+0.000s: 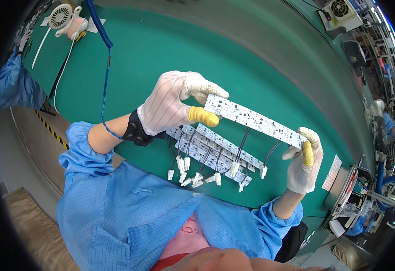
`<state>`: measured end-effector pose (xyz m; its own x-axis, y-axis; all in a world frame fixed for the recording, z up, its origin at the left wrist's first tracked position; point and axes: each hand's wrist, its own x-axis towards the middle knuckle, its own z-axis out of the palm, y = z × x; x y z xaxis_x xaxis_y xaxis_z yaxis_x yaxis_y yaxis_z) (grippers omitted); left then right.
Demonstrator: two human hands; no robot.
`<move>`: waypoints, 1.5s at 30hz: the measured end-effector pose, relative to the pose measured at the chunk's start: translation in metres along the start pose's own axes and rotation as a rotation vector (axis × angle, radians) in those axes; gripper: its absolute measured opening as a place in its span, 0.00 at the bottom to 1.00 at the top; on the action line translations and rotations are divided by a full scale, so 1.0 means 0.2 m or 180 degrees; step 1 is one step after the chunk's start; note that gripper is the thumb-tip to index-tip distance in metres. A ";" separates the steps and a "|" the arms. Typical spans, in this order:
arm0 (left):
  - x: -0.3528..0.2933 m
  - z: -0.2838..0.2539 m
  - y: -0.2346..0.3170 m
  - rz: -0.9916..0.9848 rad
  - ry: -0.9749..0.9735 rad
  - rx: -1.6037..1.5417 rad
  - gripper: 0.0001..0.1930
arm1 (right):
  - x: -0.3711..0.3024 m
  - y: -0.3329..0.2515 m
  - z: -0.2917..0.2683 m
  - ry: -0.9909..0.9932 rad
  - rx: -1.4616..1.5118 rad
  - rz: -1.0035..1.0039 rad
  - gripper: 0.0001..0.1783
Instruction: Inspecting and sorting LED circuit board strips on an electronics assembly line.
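A long white circuit board strip [254, 120] dotted with small dark parts is held up, tilted down to the right. My left hand [175, 101], in a striped white glove with a yellow thumb cover, pinches its left end. At the other end, my right hand [306, 160], gloved alike, grips the strip between thumb and fingers. Black leads with white plugs [234, 169] hang from the raised strip. Beneath it, several similar board strips [213, 151] lie overlapping on the green mat [147, 54], their leads and white connectors [182, 167] spread toward me.
A blue coiled cord [106, 72] runs down to the black band on my left wrist. A small fan [66, 20] stands at the far left, near another person's blue sleeve [19, 83]. A metal tray [342, 189] and a printed sheet [332, 172] lie at the right edge.
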<state>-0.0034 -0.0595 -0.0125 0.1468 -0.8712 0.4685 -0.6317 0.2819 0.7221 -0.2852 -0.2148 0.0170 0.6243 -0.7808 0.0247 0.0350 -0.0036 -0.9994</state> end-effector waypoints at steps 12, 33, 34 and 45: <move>0.00 -0.03 -0.02 -0.0028 0.0054 -0.0205 0.28 | 0.00 0.00 0.01 -0.0097 0.0135 -0.0040 0.21; 0.04 -0.02 -0.04 0.0200 0.0186 -0.0109 0.23 | -0.03 -0.03 0.01 -0.0129 0.0290 -0.0054 0.17; 0.03 -0.02 -0.04 0.0101 0.0185 -0.0250 0.23 | -0.03 -0.03 0.01 -0.0123 0.0291 -0.0055 0.17; 0.02 0.02 0.05 -0.0592 0.0248 -0.2170 0.14 | -0.06 -0.03 0.06 0.0022 -0.0062 0.0069 0.14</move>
<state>-0.0119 -0.0625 -0.0060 0.2760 -0.9052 0.3233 0.0225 0.3424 0.9393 -0.2839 -0.1977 0.0225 0.6194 -0.7851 0.0028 0.0063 0.0014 -1.0000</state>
